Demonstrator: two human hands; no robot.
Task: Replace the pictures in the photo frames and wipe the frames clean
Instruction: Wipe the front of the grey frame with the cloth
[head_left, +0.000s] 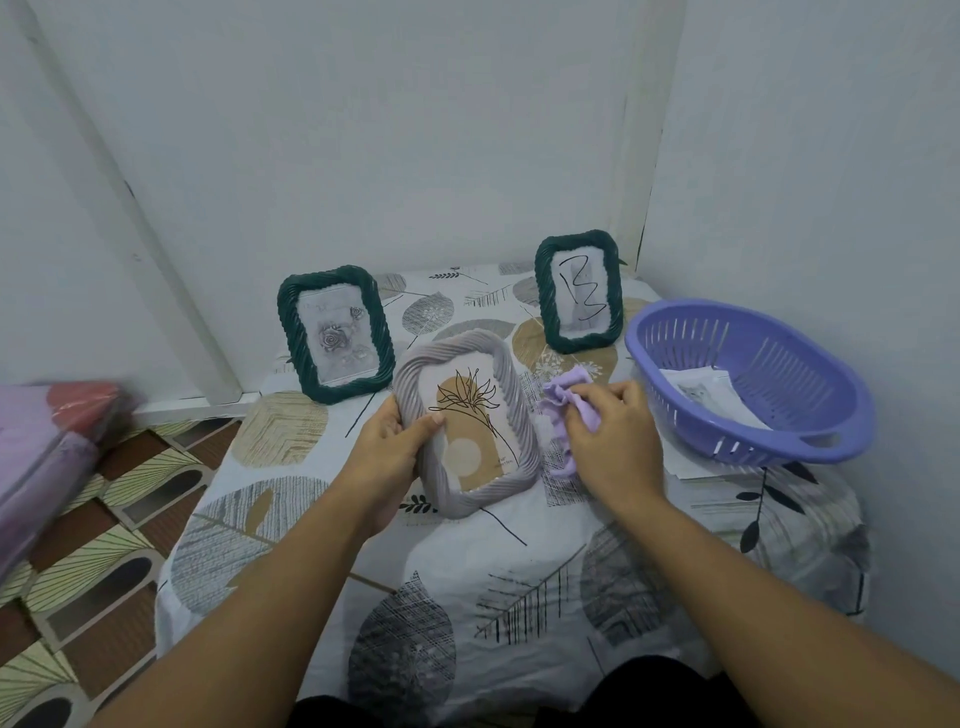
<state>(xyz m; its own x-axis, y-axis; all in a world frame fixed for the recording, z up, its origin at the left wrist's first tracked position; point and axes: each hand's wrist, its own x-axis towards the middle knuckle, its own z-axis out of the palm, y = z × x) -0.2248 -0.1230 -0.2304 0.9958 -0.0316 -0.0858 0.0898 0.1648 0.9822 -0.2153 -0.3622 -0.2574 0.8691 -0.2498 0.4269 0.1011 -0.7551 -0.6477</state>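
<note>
Gripping the grey frame at table centre, the left hand clamps its 9 o'clock edge; the right hand pinches the purple cloth at the frame's 3 o'clock.

— What is the left hand doing?
— It is gripping the grey frame, tilting it off the bench.
— And the right hand?
— It is clutching a lilac cloth just beside the frame.
</note>
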